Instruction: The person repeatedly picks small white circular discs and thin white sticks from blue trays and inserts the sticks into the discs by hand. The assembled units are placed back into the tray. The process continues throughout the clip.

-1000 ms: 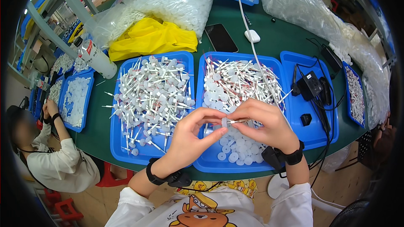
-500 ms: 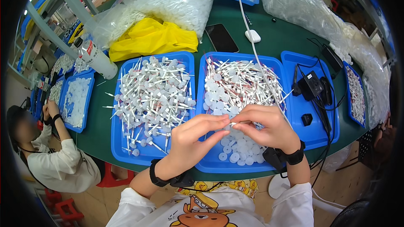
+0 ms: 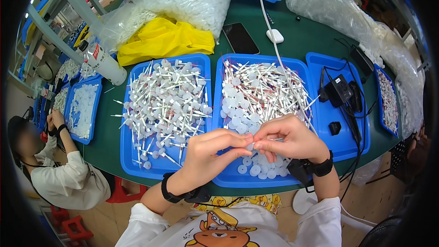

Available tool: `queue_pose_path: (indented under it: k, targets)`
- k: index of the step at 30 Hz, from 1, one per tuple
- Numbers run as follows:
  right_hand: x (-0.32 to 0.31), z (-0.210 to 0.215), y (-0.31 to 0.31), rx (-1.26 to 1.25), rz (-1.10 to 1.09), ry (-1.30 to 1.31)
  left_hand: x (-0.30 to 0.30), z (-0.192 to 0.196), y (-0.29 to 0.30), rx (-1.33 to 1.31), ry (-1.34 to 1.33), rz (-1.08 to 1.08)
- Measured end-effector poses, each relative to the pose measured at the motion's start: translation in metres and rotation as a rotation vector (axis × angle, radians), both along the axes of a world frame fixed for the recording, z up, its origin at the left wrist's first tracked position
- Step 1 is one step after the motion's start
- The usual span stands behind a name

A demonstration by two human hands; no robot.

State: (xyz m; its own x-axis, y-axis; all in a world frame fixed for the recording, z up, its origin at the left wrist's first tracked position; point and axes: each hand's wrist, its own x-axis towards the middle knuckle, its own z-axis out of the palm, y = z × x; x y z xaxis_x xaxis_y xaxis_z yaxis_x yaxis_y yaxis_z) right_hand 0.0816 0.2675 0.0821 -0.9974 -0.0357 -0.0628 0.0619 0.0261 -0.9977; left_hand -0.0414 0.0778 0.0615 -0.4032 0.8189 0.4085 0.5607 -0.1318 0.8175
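Left hand (image 3: 219, 150) and right hand (image 3: 295, 139) together just below frame centre, fingertips of both pinched on one small white part (image 3: 250, 147), mostly hidden by fingers; part held above blue tray (image 3: 251, 184) of translucent discs (image 3: 261, 170) and thin white sticks (image 3: 263, 81). Second blue tray (image 3: 125, 158), left of centre, holds disc-fitted sticks (image 3: 167, 96)

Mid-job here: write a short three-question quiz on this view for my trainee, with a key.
1. True or false: the black rectangular phone lies right of the crumpled yellow plastic bag.
2. Where does the white rounded case lie? A: in a tray; B: on the green table; C: on the yellow bag.
3. The left grip and right grip meet over a plastic tray of what colour?
Key: 1 true; 2 B; 3 blue.
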Motion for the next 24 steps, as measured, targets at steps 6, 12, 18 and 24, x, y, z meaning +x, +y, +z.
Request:
queue_pose_path:
  k: [6,12,18,24]
  targets:
    - [-0.002,0.003,0.001,0.255,0.043,0.084,0.001,-0.005,0.0,-0.014,0.026,0.001]
    - [-0.007,-0.001,-0.002,0.425,-0.092,0.21,0.001,0.003,0.006,0.048,0.109,0.138]
    - [-0.009,-0.015,0.003,0.296,-0.472,0.223,-0.013,0.0,-0.003,0.169,0.136,0.574]
    - [-0.013,-0.018,0.005,0.333,-0.437,0.193,-0.01,0.007,-0.009,0.342,0.433,0.88]
